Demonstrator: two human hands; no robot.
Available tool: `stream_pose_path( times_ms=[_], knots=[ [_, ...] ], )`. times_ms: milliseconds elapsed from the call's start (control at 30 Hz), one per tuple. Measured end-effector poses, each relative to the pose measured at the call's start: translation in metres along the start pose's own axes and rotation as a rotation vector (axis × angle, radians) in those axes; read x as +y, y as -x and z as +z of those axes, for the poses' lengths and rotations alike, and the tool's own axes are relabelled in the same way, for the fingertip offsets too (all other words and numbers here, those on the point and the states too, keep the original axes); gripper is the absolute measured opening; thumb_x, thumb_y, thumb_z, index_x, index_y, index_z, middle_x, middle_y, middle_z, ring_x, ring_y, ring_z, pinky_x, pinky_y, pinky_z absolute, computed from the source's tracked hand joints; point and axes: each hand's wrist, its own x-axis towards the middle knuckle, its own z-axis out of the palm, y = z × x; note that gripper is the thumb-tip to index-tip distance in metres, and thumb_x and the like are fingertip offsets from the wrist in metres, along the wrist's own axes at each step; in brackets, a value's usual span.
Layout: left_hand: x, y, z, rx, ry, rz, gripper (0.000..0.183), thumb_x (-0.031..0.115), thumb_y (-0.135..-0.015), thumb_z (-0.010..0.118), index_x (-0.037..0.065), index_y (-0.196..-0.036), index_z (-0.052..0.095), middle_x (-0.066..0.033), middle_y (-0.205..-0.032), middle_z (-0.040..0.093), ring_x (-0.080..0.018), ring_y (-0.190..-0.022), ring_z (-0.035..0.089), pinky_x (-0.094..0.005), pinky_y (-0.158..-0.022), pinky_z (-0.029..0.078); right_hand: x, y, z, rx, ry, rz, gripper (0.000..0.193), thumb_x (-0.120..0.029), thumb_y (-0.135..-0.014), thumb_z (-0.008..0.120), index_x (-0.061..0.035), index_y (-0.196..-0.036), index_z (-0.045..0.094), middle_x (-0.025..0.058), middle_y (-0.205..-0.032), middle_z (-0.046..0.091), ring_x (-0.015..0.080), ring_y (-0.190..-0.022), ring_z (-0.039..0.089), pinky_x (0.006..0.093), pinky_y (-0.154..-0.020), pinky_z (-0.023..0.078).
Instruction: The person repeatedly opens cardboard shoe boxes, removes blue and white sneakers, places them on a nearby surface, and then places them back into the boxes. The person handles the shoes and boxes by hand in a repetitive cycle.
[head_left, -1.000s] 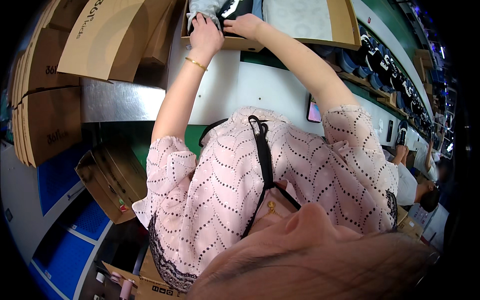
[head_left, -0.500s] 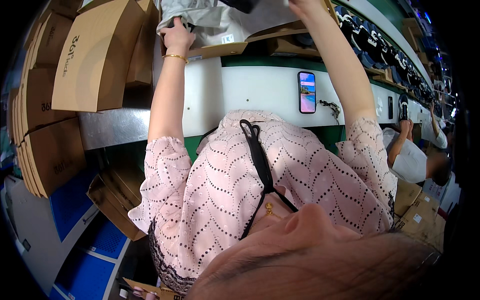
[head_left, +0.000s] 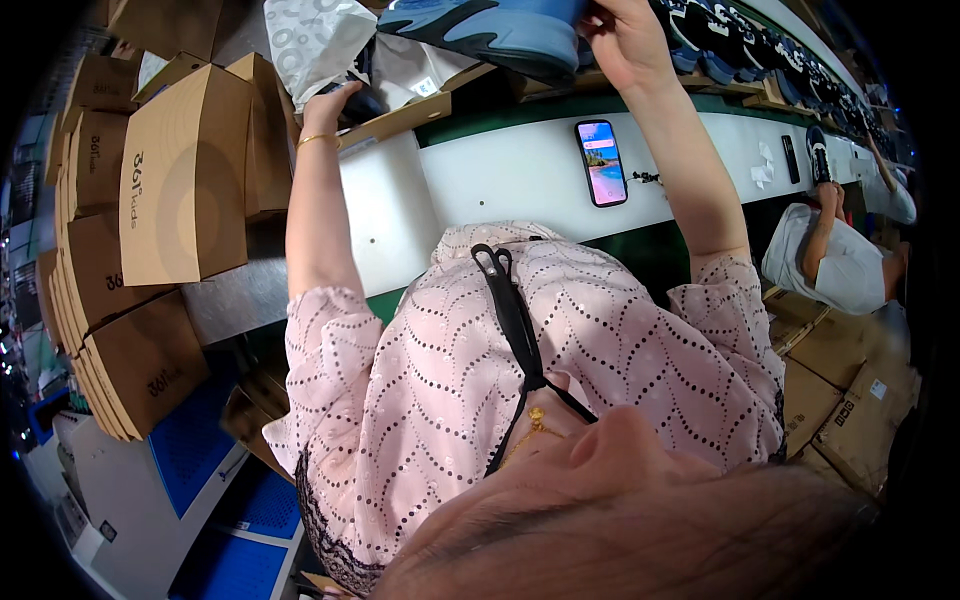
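Over the white bench [head_left: 510, 175], beyond the phone [head_left: 601, 163], my right hand [head_left: 630, 48] grips one end of the blue shoe [head_left: 495, 32], probably light, firm-soled, best held there; what my left hand [head_left: 326, 108], left of the phone, grasps I cannot tell.

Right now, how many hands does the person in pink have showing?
2: the left hand, partly hidden, at the open shoebox, and the right hand holding one end of the blue shoe.

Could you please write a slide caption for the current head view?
Right hand holds a blue shoe; left hand is at an open cardboard box with white paper.
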Motion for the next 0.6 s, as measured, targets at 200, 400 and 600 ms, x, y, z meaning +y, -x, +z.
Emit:
stream_pose_path(
  times_ms=[200, 400, 600],
  knots=[
    [0.035, 0.104, -0.037, -0.610, 0.751, -0.073, 0.050, 0.036, -0.081, 0.065, 0.003, -0.116, 0.053, -0.0120, -0.106, 0.061, -0.0217, -0.086, 0.064, -0.0303, -0.069, 0.056, 0.018, -0.017, -0.014, 0.032, 0.027, -0.084, 0.020, -0.017, -0.083, 0.065, -0.0136, -0.101, 0.057, -0.0091, -0.080, 0.053, -0.0003, -0.062, 0.044, 0.0143, -0.050, 0.029],
    [-0.037, 0.164, -0.071, -0.840, 0.219, 0.280, 0.053, 0.019, -0.072, 0.076, -0.003, -0.115, 0.055, -0.0028, -0.107, 0.061, -0.0091, -0.095, 0.055, -0.0253, -0.086, 0.044, 0.009, -0.018, -0.037, 0.090, -0.004, -0.029, 0.021, -0.016, -0.082, 0.066, -0.0123, -0.101, 0.058, -0.0077, -0.078, 0.054, -0.0002, -0.060, 0.043, 0.0145, -0.049, 0.028],
    [-0.019, 0.175, -0.078, -0.496, -0.218, 0.335, 0.033, 0.019, -0.082, 0.067, -0.004, -0.105, 0.059, -0.0047, -0.091, 0.063, -0.0090, -0.080, 0.055, -0.0229, -0.071, 0.046, -0.058, 0.019, -0.079, 0.500, 0.318, -0.473, 0.047, -0.029, -0.089, 0.054, -0.0054, -0.129, 0.046, 0.0079, -0.126, 0.053, 0.0218, -0.105, 0.057, 0.0352, -0.085, 0.050]
  ],
)
